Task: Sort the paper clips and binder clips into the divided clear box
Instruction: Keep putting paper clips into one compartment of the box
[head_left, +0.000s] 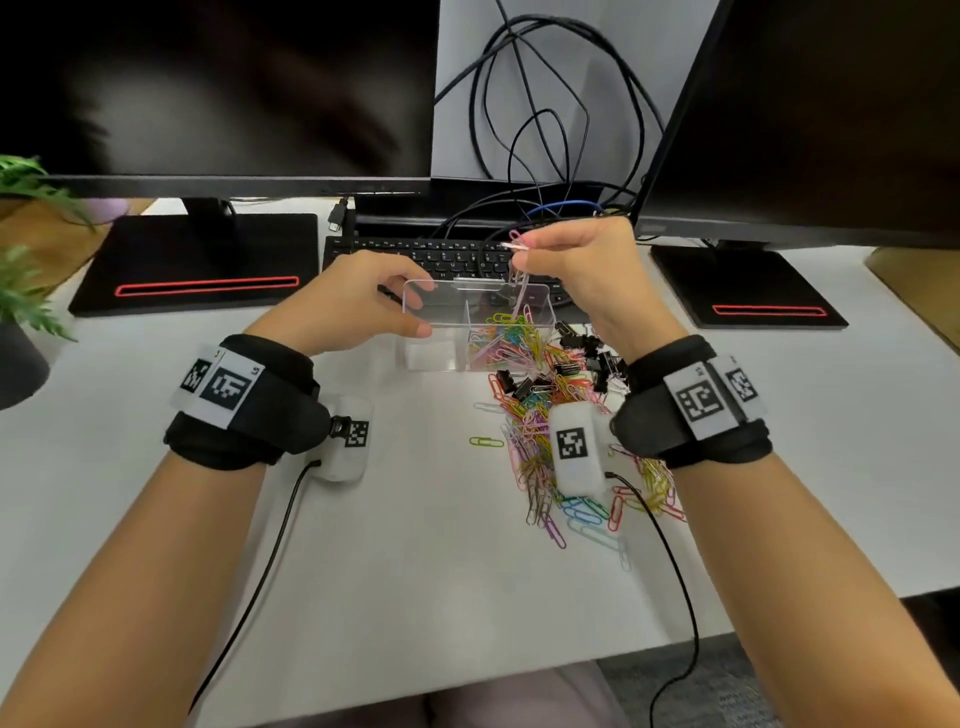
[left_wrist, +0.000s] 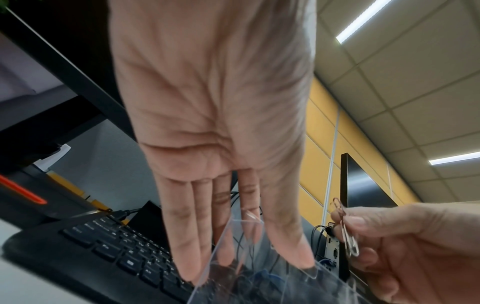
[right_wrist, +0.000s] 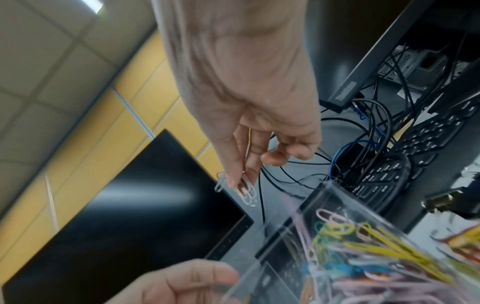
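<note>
The box (head_left: 478, 325) I steady is clear, glossy plastic. The paper clips (head_left: 540, 441) are smooth coated wire. My wrist straps (head_left: 244, 410) are matt black cloth. The desk (head_left: 415, 545) looks smooth, matt white.

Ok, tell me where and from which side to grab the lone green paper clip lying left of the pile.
Probably from above: the green paper clip lies flat on the white desk, apart from the pile, its length running left-right. Pinch across its narrow width with thumb and forefinger, or slide a nail under one rounded end.
</note>
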